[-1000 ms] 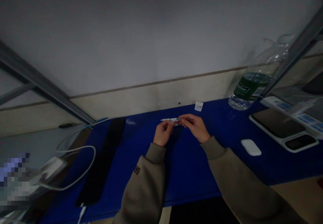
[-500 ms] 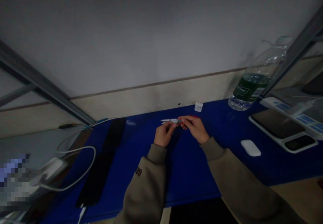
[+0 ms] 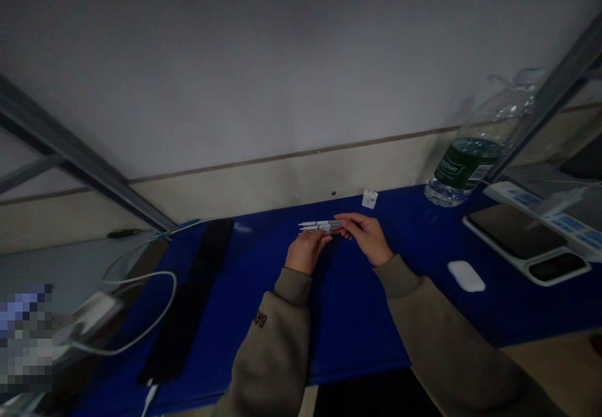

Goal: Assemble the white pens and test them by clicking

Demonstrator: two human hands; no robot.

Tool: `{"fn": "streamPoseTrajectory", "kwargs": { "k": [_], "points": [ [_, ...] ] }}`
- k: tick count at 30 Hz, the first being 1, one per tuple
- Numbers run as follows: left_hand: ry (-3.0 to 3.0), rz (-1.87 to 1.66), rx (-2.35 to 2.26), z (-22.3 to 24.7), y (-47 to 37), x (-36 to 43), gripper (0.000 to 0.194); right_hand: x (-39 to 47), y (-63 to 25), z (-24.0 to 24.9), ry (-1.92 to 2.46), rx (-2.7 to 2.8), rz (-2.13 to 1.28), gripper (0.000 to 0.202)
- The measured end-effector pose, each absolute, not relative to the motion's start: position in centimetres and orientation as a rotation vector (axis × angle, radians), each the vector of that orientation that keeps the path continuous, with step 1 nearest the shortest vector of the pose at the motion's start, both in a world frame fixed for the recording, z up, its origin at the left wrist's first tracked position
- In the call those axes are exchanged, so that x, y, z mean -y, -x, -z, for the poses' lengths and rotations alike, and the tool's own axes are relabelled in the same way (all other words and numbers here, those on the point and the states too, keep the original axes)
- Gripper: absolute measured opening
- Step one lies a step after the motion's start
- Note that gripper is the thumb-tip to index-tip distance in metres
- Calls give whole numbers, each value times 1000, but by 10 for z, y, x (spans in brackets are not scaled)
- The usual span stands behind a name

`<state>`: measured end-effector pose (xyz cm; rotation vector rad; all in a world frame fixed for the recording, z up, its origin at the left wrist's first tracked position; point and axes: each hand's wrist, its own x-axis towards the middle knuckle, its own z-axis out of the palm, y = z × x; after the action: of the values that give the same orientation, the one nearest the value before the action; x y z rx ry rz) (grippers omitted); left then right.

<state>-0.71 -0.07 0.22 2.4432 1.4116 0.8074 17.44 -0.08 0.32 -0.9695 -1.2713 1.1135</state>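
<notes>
Several slim pens (image 3: pixel 324 223), white and grey with a bit of red, lie side by side between my hands, their tips pointing left. My left hand (image 3: pixel 306 249) is closed round them from below, near their white front parts. Closed on their right ends is my right hand (image 3: pixel 365 236), thumb and fingers pinched together. The pens' right ends are hidden by its fingers. Both hands are just above the blue tabletop (image 3: pixel 348 316).
Dark phone-like slabs (image 3: pixel 174 329) and a white cable (image 3: pixel 175 291) lie left. A white plug (image 3: pixel 369 199) stands by the wall. On the right are a white earbud-case-like object (image 3: pixel 465 276), a white device with dark panels (image 3: pixel 522 235) and a large clear bottle (image 3: pixel 470 160).
My right hand has shifted slightly, and the red piece behind its fingers no longer shows. More of the pens' grey bodies is visible between my hands.
</notes>
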Motion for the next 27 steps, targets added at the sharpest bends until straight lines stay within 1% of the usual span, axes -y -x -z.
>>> {"fn": "streamPoseTrajectory", "kwargs": {
  "k": [10,14,19,23,27],
  "points": [
    [-2419,-780,-1501,-8,6,5,32,1,-173,-4,989,1270,-1069,30],
    [-2415,-779,-1473,-8,4,6,31,1,-172,-2,996,1357,-1042,30],
    [-2461,-673,-1477,-8,-2,10,32,8,-163,-4,1010,1556,-854,32],
    [-2481,-541,-1626,-8,-9,17,36,19,-153,-14,966,1679,-717,41],
    [-2425,-481,-1768,-10,-16,22,38,26,-149,-20,891,1703,-808,48]
  ]
}}
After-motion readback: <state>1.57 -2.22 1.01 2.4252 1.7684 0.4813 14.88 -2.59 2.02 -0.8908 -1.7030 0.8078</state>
